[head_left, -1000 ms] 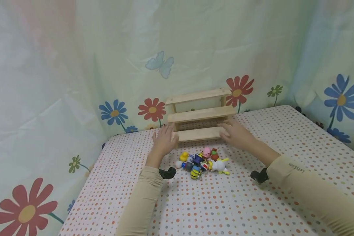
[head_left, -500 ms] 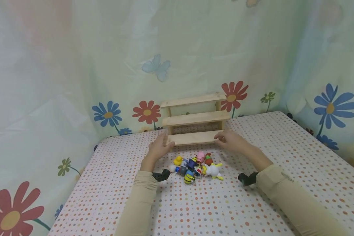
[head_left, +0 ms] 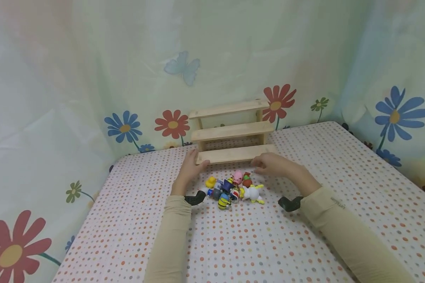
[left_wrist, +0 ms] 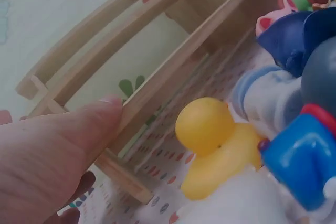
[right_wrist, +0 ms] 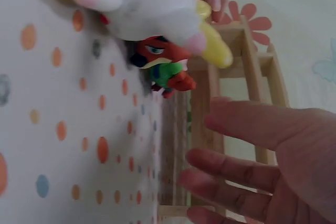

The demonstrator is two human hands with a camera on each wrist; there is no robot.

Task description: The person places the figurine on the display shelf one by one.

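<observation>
A three-tier wooden shelf rack stands on the spotted cloth. My left hand grips the left end of its lowest shelf, the thumb lying along the front edge in the left wrist view. Just off the front edge, toward the right end, my right hand has loosely spread fingers and holds nothing. A pile of small toy figures lies in front of the rack between both hands. Among them are a yellow rubber duck, a pink pig, a fox in green and a white figure with yellow ends.
The spotted tablecloth covers the table, whose back edge meets a flower-printed curtain close behind the rack. More curtain hangs at both sides. A black wrist mount sits under the left wrist, another mount under the right.
My right hand has come off the right end of the lowest shelf and moved forward and left of it. My left hand stays at the left end. The head view has shifted slightly.
</observation>
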